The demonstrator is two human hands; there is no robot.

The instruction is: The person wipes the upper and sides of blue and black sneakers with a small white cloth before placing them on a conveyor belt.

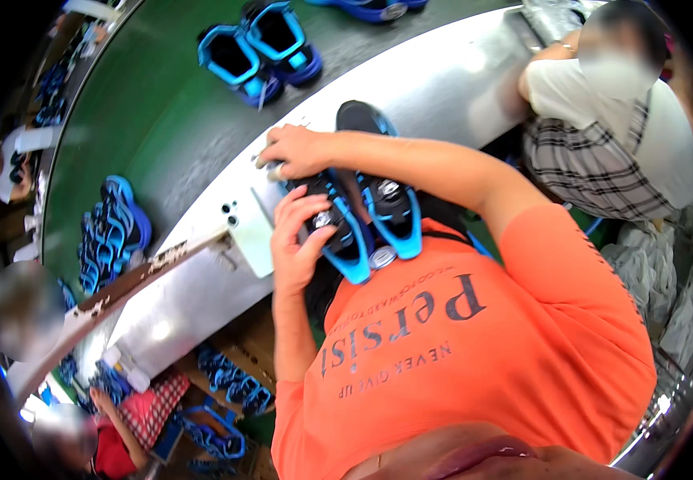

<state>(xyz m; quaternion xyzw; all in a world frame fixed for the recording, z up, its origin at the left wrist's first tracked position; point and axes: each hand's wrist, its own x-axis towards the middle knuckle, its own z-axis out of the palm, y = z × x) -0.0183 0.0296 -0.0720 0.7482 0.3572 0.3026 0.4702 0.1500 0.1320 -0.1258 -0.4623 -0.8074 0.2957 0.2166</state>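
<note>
Well, my left fingers (302,210) are curved and part open, thumb and forefinger apart around the round silver dial (323,218) on a black shoe with bright-blue trim (345,237); whether they pinch it I can't tell. My right fingers (274,150) bend down just beyond, at the shoe's front, their tips too blurred to show what they hold. That shoe sits beneath both sets of fingers, by the near edge of the curved, pale metal desk (442,60), heel toward me. Its black-and-blue mate (393,212) lies just right of my left fingers, passing under my right forearm. To the left of them stands a pale flat block with dark holes (254,240). I'd expect each shoe to be light, soft and yielding on top, stiffer round the blue heel rim, the surest hold; the smooth dial might slip.
</note>
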